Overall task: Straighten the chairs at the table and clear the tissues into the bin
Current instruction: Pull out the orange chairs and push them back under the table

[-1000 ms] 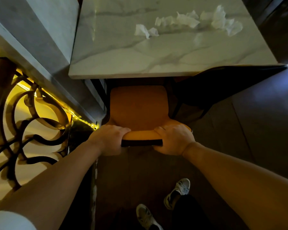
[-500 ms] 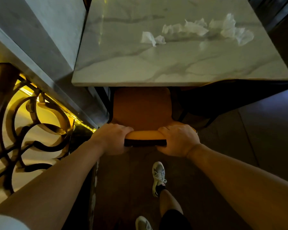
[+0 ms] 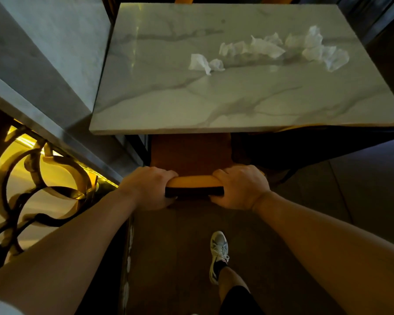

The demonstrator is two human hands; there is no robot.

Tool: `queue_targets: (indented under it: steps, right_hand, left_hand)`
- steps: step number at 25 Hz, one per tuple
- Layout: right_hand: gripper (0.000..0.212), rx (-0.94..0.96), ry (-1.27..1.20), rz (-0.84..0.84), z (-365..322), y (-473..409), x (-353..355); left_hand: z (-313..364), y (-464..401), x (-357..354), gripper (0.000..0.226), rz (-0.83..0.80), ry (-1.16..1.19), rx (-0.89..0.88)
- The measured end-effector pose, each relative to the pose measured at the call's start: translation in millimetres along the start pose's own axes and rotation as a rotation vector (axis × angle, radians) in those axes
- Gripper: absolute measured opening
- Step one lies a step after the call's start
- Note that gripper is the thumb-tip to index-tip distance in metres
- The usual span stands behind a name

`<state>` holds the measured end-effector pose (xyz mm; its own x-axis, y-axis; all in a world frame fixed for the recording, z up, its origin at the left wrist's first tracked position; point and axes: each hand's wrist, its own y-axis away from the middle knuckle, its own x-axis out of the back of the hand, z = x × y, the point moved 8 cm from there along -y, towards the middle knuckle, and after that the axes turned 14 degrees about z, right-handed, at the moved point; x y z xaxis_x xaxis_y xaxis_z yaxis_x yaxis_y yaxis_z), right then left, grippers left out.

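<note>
An orange chair (image 3: 191,155) stands at the near edge of a white marble table (image 3: 168,103), with most of its seat under the tabletop. My left hand (image 3: 146,187) grips the left end of the chair's backrest top. My right hand (image 3: 241,187) grips the right end. Several crumpled white tissues (image 3: 264,50) lie scattered across the far right part of the tabletop, and one more tissue (image 3: 205,63) sits nearer the middle. No bin is in view.
A grey marble wall and ledge (image 3: 43,71) run along the left of the table. Below it is a lit ornamental metal railing (image 3: 32,178). A dark chair (image 3: 305,151) sits under the table's right side. My foot (image 3: 218,253) is on the dark floor behind the chair.
The orange chair has slid further under the table with both hands on its back. I have stepped forward, and the table now looks closer.
</note>
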<state>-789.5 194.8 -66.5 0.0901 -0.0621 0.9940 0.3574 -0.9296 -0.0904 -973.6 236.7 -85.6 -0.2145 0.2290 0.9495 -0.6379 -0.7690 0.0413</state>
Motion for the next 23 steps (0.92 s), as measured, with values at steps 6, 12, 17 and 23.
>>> queue_targets:
  steps: [6,12,17,23]
  right_hand:
    - [0.062,-0.029,0.015,0.014,20,-34,-7]
    - [0.057,-0.045,0.027,0.05,35,-70,-7]
    - [0.059,-0.05,0.051,0.061,47,-100,-13]
    - [0.061,-0.03,0.065,0.078,63,-139,-17]
  left_hand:
    - [-18,-31,11,0.052,0.029,-0.004,-0.017]
    - [-41,-62,21,0.059,0.083,-0.05,-0.036]
    - [-62,-89,28,0.057,0.093,-0.049,-0.041]
    - [-88,-125,35,0.056,0.131,-0.127,-0.12]
